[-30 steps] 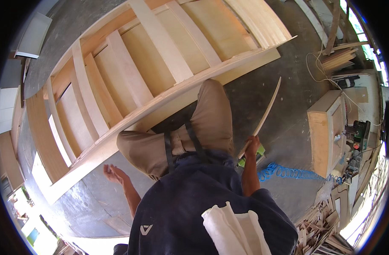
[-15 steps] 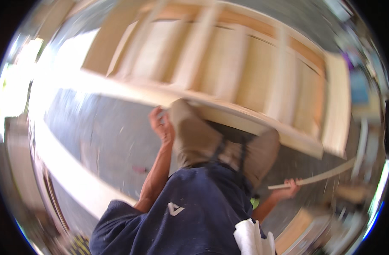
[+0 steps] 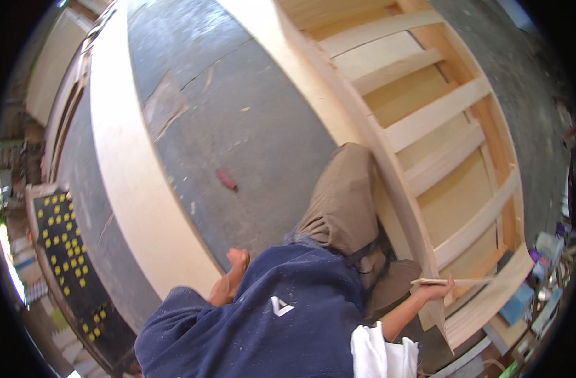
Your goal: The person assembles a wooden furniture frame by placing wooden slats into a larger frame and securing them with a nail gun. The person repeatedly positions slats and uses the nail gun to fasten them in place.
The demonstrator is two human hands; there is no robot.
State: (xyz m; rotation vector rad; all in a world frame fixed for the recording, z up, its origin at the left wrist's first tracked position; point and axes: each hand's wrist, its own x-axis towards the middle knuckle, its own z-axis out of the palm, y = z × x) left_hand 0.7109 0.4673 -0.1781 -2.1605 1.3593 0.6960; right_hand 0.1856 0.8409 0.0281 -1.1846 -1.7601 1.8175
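Two hands: both were bare and stood well apart, the right hand point(image 3: 436, 290) to the right of the body and the left hand point(image 3: 236, 259) to the left.
Right grip: fingers were closed around a thin wood strip point(image 3: 421, 281).
Wood strip: one short end stuck out to the left of the right grip; the remainder ran to its right, across the view of the frame, blurred toward the far end.
Left grip: fingers were small and partly turned away; whether they held anything could not be determined.
Slatted wooden frame point(image 3: 398, 183): it extended ahead of the right grip, slats crossing between its long sides; contact with the hand could not be determined.
Long pale board point(image 3: 121, 157): it ran just left of the left hand and on ahead of it.
Red object point(image 3: 225, 178): it lay on the grey floor point(image 3: 256, 126), ahead of the left hand.
Black panel with yellow squares point(image 3: 64, 242): it was well to the left of the left hand, beyond the board.
White cloth point(image 3: 373, 353): it hung beside the right forearm, behind the right grip.
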